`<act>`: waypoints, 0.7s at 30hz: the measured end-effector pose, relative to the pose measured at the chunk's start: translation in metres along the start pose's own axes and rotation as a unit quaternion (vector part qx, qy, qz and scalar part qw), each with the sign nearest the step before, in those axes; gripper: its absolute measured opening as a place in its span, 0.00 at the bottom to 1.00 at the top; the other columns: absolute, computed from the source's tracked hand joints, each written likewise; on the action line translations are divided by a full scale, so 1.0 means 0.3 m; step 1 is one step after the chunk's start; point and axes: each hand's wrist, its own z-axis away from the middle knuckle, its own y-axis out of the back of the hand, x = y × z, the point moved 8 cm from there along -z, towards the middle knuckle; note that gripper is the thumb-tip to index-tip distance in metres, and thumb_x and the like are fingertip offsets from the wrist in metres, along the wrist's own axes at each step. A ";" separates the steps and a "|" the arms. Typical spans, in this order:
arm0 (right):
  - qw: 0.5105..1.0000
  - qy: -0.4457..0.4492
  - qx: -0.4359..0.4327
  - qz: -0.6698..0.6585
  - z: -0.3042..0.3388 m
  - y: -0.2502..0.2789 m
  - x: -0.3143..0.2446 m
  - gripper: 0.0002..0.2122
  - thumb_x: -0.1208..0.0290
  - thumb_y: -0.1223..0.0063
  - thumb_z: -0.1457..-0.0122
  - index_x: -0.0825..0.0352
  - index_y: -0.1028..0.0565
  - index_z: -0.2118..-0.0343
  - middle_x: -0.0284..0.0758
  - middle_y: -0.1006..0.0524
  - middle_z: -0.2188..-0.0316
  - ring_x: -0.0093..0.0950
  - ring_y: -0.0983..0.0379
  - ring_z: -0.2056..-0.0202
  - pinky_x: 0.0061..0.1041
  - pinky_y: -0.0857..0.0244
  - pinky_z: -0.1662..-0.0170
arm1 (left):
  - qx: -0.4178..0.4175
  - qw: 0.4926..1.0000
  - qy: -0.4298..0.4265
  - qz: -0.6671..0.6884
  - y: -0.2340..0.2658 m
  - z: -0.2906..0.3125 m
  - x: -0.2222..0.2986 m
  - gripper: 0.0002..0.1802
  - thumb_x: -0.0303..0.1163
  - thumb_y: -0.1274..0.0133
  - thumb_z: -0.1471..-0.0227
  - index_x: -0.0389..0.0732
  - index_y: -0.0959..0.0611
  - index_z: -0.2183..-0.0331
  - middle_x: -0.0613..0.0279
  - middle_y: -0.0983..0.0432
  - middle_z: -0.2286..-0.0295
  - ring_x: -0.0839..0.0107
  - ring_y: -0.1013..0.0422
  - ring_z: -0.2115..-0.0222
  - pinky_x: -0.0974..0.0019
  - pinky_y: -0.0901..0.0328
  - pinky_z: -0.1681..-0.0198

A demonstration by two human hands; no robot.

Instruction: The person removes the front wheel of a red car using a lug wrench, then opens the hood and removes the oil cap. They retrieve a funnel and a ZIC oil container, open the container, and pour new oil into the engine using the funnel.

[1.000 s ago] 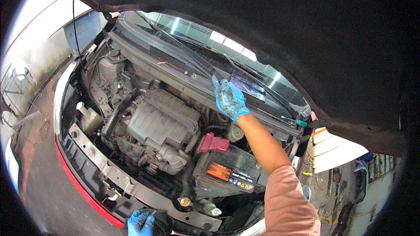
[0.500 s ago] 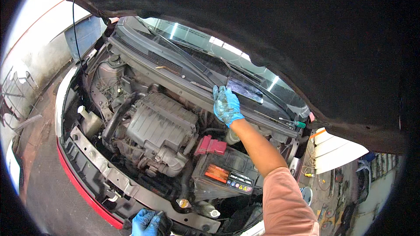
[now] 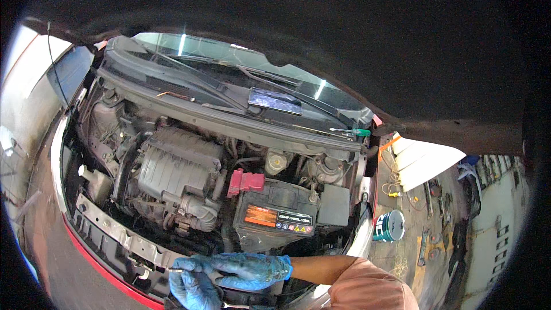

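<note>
Two blue-gloved hands meet low at the front of the open engine bay, just below the black battery point(image 3: 279, 216). From where I stand, the right hand point(image 3: 244, 270) reaches across from the sleeve side, fingers stretched out and loosely curled toward the left; it pinches something thin and pale at its tip point(image 3: 175, 269), too small to make out. The left hand point(image 3: 192, 291) sits directly beneath it, touching it, fingers bent; whether it holds anything I cannot tell.

Both hands hover over the front crossmember point(image 3: 120, 239), which runs diagonally to the left of the battery. A red terminal cover point(image 3: 245, 182) sits at the battery's upper left corner, and the grey engine cover point(image 3: 172, 167) lies further left. Behind the battery, near the windscreen base, a green-handled screwdriver point(image 3: 351, 132) rests on the cowl, and a dark flat phone-like slab point(image 3: 274, 101) lies against the glass. Right of the battery, out on the workshop floor, stands a teal can point(image 3: 390, 225). The raised bonnet point(image 3: 321, 34) looms overhead.
</note>
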 end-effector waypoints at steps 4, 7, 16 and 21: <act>0.981 -0.183 0.016 0.053 0.119 0.159 0.037 0.16 0.66 0.51 0.34 0.63 0.28 0.45 0.41 0.24 0.52 0.37 0.28 0.49 0.34 0.34 0.45 | -0.043 0.998 0.043 -0.025 -0.125 -0.013 -0.050 0.09 0.31 0.49 0.39 0.36 0.23 0.58 0.59 0.25 0.60 0.64 0.28 0.59 0.57 0.33 0.50; 0.907 0.004 0.117 0.405 0.192 0.413 -0.042 0.15 0.70 0.44 0.41 0.61 0.23 0.50 0.36 0.22 0.62 0.37 0.26 0.61 0.34 0.30 0.57 | -0.120 0.956 0.100 -0.247 -0.107 -0.017 -0.104 0.18 0.23 0.49 0.41 0.33 0.25 0.49 0.54 0.27 0.50 0.65 0.30 0.51 0.59 0.38 0.42; 0.626 -0.113 0.364 0.680 0.485 1.251 0.196 0.11 0.70 0.46 0.43 0.58 0.20 0.57 0.39 0.25 0.71 0.40 0.28 0.64 0.40 0.33 0.59 | -0.139 0.606 -0.102 -0.776 0.286 0.057 -0.021 0.24 0.37 0.46 0.43 0.32 0.25 0.49 0.34 0.34 0.48 0.39 0.37 0.47 0.46 0.40 0.43; 0.599 -0.175 0.348 0.700 0.464 1.290 0.258 0.11 0.69 0.50 0.41 0.56 0.19 0.58 0.37 0.24 0.68 0.39 0.28 0.62 0.38 0.34 0.59 | -0.092 0.567 -0.131 -0.808 0.341 0.141 -0.005 0.24 0.38 0.46 0.42 0.34 0.27 0.49 0.33 0.36 0.47 0.35 0.37 0.47 0.42 0.40 0.43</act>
